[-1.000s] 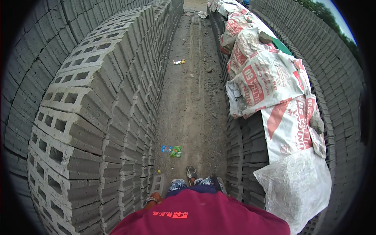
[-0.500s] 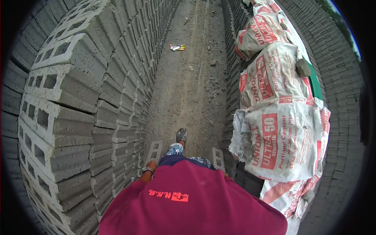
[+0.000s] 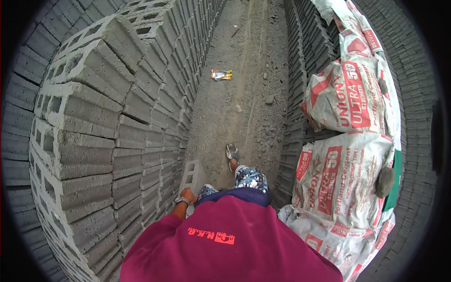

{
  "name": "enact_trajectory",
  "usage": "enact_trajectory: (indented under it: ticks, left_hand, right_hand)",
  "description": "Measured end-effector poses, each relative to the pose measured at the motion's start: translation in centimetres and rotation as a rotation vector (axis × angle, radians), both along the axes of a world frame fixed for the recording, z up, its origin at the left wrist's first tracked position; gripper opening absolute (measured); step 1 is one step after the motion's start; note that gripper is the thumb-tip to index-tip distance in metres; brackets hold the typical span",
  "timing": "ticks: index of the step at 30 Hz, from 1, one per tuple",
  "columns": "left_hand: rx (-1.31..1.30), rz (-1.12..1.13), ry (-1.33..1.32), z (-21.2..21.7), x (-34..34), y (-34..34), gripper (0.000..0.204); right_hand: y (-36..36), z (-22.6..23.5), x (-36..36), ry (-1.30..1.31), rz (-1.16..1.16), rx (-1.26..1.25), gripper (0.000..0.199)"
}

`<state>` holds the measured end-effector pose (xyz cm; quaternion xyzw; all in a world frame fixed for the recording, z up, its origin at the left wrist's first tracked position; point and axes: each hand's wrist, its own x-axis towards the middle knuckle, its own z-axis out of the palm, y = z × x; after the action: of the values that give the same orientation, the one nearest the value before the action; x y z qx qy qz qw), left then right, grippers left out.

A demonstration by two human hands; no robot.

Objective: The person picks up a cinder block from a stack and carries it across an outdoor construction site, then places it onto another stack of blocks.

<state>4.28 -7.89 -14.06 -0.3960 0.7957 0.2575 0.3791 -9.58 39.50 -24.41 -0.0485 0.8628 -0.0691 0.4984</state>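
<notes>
At my left side hangs a grey hollow concrete block, its holed face turned up. My left hand, with a bracelet at the wrist, is closed on the block's near end. The fingers' undersides are hidden by the block. The block is close beside the stacked wall of hollow blocks on the left. My right hand and forearm are out of sight behind the maroon shirt.
A dirt path runs ahead between tall block stacks; my shoe is on it. Small stones and a crumpled colourful wrapper lie there. On the right stack rest white-and-red cement bags, with a stone on top.
I have moved forward along the path, and the bags and wrapper are nearer. The block at my right side, seen before, is now hidden. My left hand still grips its block.
</notes>
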Motion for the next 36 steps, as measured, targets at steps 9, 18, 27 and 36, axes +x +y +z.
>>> enact_trajectory:
  ticks: [9, 18, 27, 36]
  left_hand:
    - [0.053, 0.224, 0.138, -5.2, -12.7, -7.3, 0.035]
    - [0.101, 0.466, 0.104, -7.8, -25.1, -12.0, 0.039]
    - [0.118, 0.605, 0.074, -2.4, -33.2, -11.6, 0.043]
    - [0.175, 0.643, -0.008, -0.3, -38.7, -14.0, 0.049]
  right_hand:
    - [-10.2, -2.9, -20.5, -0.133, 0.144, -0.042, 0.059]
    - [-29.1, 3.0, -51.2, -0.104, 0.518, 0.289, 0.072]
    - [-56.8, 46.0, -69.7, 0.717, 0.803, -0.221, 0.056]
    - [-72.6, 61.6, -68.3, 1.467, 0.609, -1.233, 0.031]
